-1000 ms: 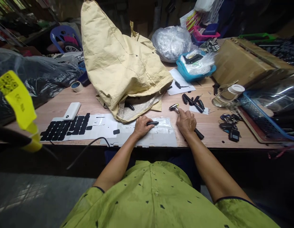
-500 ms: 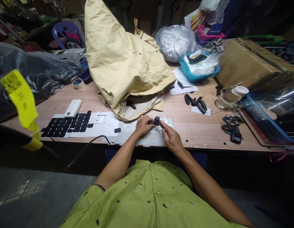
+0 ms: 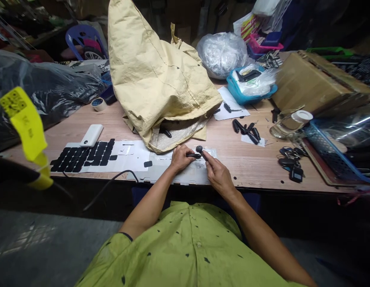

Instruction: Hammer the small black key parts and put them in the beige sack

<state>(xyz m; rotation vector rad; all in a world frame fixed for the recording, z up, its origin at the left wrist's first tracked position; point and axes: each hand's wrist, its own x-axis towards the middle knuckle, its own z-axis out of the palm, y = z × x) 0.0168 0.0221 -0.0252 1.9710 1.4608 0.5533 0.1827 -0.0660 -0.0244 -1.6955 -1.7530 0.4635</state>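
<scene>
At the table's front edge, my left hand [image 3: 180, 158] is closed round one end of a slim black piece [image 3: 194, 156]. My right hand [image 3: 219, 174] grips a small black round-headed tool [image 3: 199, 149]; its head stands just above the slim piece, slightly apart from it, and the fingers cover most of its handle. Under both hands lies a grey-white board [image 3: 189, 175] with clear plastic on it. Left of the hands is a white sheet [image 3: 137, 159] bearing rows of black rounded stickers [image 3: 75, 158]. One loose black sticker [image 3: 148, 164] sits beside the board.
A big tan sack [image 3: 161, 79] stands behind the hands, its mouth facing them. Several black parts [image 3: 247, 129], a bunch of keys [image 3: 292, 161], a bottle [image 3: 288, 125] and a blue basket [image 3: 331, 147] are on the right. A white power bank [image 3: 91, 135] lies left.
The round-headed tool in my right hand has lifted slightly up and right, away from the slim black piece. My left hand has stayed in place.
</scene>
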